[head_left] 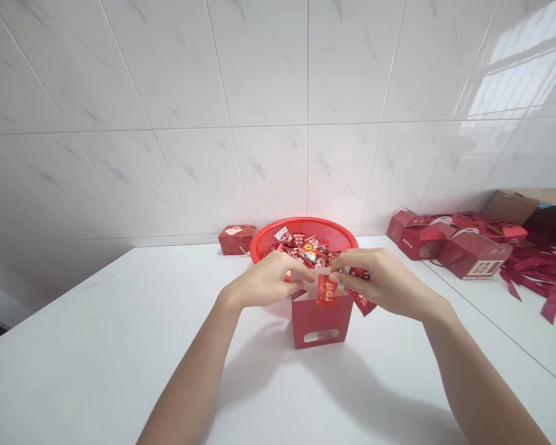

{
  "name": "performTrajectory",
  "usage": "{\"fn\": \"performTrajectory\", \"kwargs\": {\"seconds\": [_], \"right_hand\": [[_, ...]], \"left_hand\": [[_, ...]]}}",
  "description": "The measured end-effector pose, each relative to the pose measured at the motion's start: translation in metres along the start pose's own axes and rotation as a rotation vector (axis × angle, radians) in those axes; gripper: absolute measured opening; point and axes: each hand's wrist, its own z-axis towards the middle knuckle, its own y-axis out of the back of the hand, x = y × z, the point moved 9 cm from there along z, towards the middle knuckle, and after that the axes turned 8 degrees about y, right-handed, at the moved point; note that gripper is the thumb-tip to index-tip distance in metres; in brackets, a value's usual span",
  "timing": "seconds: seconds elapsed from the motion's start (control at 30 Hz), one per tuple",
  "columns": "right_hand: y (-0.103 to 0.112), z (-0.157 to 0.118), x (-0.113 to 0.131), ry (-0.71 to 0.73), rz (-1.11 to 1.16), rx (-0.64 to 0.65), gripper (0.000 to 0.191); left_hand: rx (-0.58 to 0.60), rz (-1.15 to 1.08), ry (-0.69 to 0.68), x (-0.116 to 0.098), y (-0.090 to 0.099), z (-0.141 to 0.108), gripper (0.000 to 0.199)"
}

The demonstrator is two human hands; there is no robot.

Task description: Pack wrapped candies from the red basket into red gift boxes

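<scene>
My right hand [377,278] pinches a small red wrapped candy [327,290] between thumb and fingers, over the opening of an upright red paper box [319,321]. More red-wrapped candies [364,303] stick out below the curled fingers of that hand. My left hand [269,281] is at the left edge of the box opening, fingers bent and thumb close to the index finger. A bit of red and yellow shows in its grip, too small to name. The box has its flaps up and a cut-out slot low on its near side. Its inside is mostly hidden.
Behind the box stands a red plastic basket [306,224] of wrapped candies. A patterned red box [236,240] sits left of it. Several folded red boxes [475,250], dark red ribbons [537,272] and a cardboard box [512,206] lie at right. A tiled wall [269,167] bounds the white table [134,346].
</scene>
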Motion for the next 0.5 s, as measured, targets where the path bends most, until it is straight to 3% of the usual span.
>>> {"fn": "performTrajectory", "kwargs": {"seconds": [0.2, 0.27, 0.37, 0.5], "right_hand": [[0.011, 0.004, -0.011, -0.060, 0.011, -0.216, 0.027], [0.012, 0.003, -0.011, -0.062, 0.042, -0.192, 0.028], [-0.004, 0.000, -0.005, -0.069, 0.116, 0.086, 0.024], [-0.051, -0.017, 0.017, -0.013, 0.031, 0.529, 0.016]], "left_hand": [[-0.021, 0.032, 0.040, 0.008, 0.001, 0.005, 0.033], [-0.023, 0.051, 0.026, 0.006, 0.002, 0.005, 0.033], [-0.024, 0.056, 0.005, 0.005, 0.003, 0.005, 0.031], [-0.001, 0.038, 0.013, 0.010, 0.001, 0.006, 0.031]]}}
